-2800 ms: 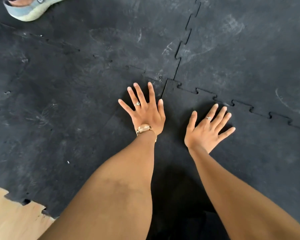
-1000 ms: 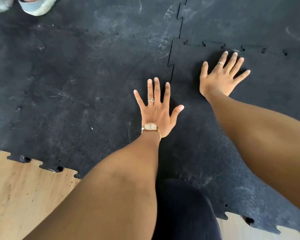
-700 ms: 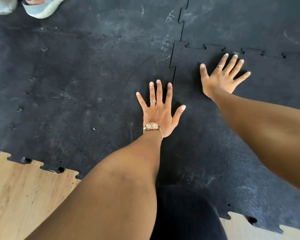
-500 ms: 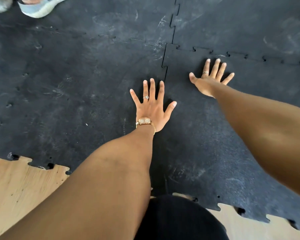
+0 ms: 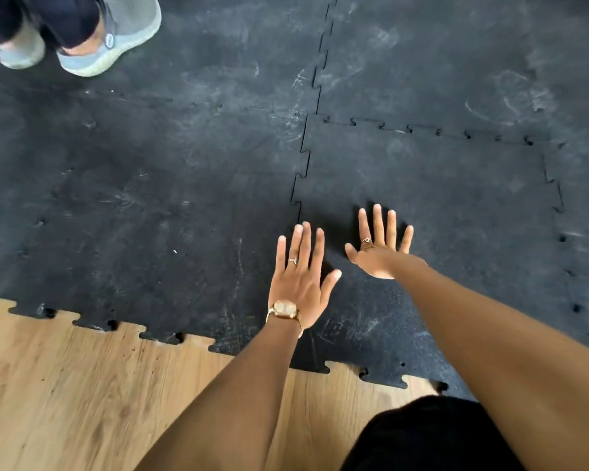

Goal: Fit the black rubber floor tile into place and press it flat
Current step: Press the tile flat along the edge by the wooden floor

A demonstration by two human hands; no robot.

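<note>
The black rubber floor tile [image 5: 449, 198] lies flat on the floor, its toothed edges locked into neighbouring black tiles at its left, far and right sides. My left hand [image 5: 298, 277], with a watch and ring, rests flat with fingers spread over the left seam [image 5: 298, 185], near the tile's front. My right hand [image 5: 380, 246], also ringed, is open with fingers spread on the tile just to the right of it, its wrist raised a little. Neither hand holds anything.
Bare wooden floor [image 5: 82, 396] shows in front of the tiles' toothed front edge [image 5: 143, 331]. Another person's feet in grey shoes [image 5: 109, 35] stand on the mats at the far left. My dark-clothed knee [image 5: 432, 436] is at the bottom.
My right hand has come back from the tile's far corner to a spot beside my left hand. The left hand has slid nearer along the seam, and more wooden floor shows.
</note>
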